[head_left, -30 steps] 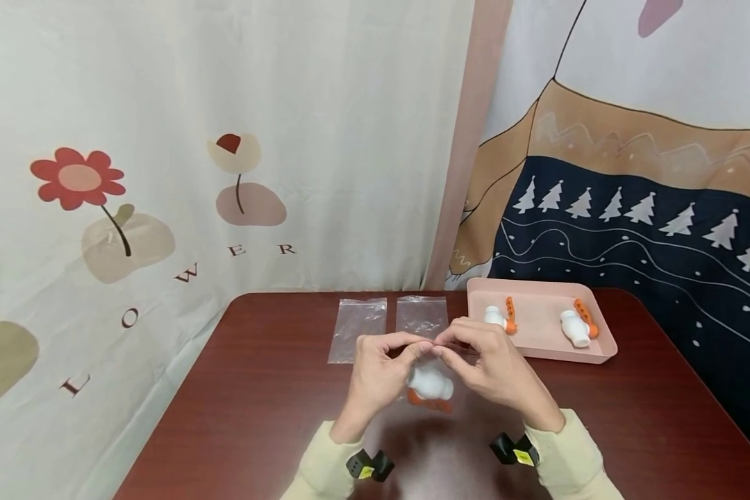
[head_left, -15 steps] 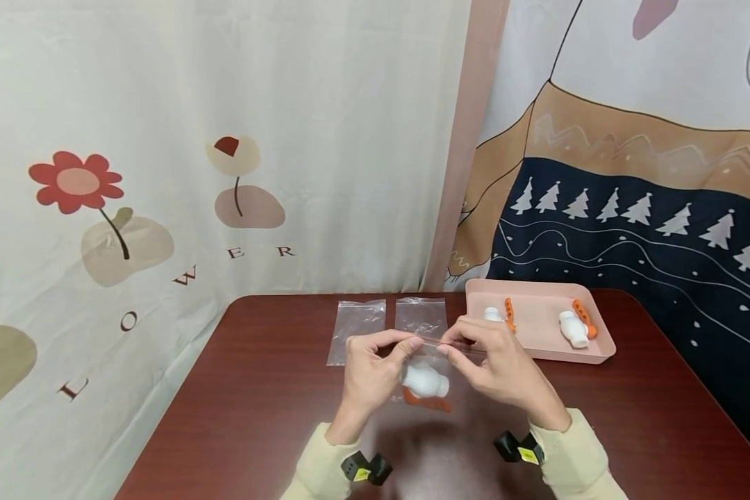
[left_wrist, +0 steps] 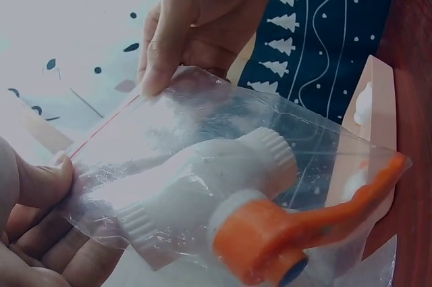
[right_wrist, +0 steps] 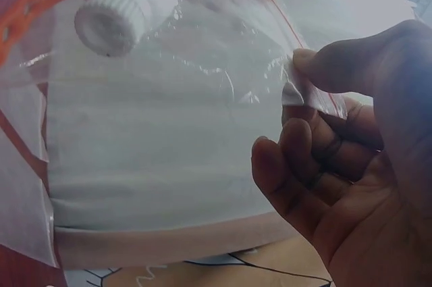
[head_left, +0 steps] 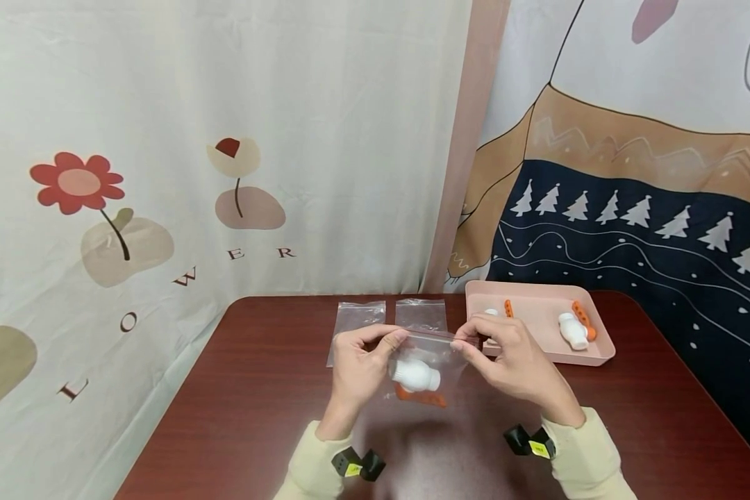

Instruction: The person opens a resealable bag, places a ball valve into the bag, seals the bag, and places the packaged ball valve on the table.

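Observation:
Between both hands hangs a clear zip bag [head_left: 453, 361] with a red line along its top edge. Inside it lies a white plastic ball valve [left_wrist: 196, 179] with ribbed ends and an orange handle [left_wrist: 263, 233]. My left hand [head_left: 359, 364] pinches the bag's upper left corner between thumb and fingers. At the upper right end of the seal, my right hand [head_left: 515, 361] pinches the film the same way. In the right wrist view, the thumb presses on the red line [right_wrist: 290, 20] close to the bag's corner.
Two flat clear zip bags [head_left: 359, 316] lie at the back of the dark red table [head_left: 275, 389]. A pink tray [head_left: 540, 295] stands at the back right, holding white valves [head_left: 573, 331] with orange handles. A printed curtain [head_left: 350, 139] hangs behind the table.
My hands were close together at the bag's top edge; they have moved apart along it, the left to the left, the right to the right. The seal now stretches flat between them.

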Available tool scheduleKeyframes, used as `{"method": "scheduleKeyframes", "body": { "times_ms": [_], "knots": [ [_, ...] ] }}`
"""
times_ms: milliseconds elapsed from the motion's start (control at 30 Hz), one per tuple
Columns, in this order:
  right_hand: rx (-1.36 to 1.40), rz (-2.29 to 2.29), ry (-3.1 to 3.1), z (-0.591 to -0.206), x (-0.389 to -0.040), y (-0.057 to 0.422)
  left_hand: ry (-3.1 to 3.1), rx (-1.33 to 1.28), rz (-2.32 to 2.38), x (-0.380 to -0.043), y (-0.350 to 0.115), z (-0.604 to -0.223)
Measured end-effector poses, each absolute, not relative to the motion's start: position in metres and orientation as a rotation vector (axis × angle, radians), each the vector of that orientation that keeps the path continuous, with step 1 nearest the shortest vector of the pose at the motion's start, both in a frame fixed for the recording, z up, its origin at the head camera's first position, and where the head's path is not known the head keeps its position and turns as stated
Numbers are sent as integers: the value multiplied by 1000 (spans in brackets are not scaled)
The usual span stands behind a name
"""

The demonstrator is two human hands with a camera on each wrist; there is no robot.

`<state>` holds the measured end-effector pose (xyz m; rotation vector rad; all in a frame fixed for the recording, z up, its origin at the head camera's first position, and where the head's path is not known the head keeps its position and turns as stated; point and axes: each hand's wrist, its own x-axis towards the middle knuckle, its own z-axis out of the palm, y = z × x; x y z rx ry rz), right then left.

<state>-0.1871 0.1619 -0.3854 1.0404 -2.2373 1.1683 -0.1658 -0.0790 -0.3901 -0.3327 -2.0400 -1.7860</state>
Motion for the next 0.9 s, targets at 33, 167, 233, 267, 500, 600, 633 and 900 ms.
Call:
{"method": "scheduleKeyframes", "body": {
  "times_ms": [33,167,233,267,500,600,633,900],
  "knots": [
    [1038,1173,-2237,-385,-187,163,-2035,-328,-1792,-166,-79,-390],
    [1037,1189,-2243,-384,-187,168,-2028,-308,-1806,-168,-81,-391],
    [1034,1199,-2251,-383,-188,170,-2018,-297,-1824,-168,-81,-391],
    [1034,1202,-2255,-383,-188,171,-2013,-290,-1829,-168,-82,-391],
    [1000,1190,-2253,-383,-189,175,-2001,-259,-1883,-168,-83,-391],
    [969,1229,-2257,-385,-190,173,-2010,-237,-1887,-168,-82,-391],
    [959,1253,-2261,-385,-190,172,-2007,-229,-1886,-168,-82,-390],
    [947,1503,-2327,-395,-194,163,-1893,-237,-1998,-169,-83,-390]
  ]
}}
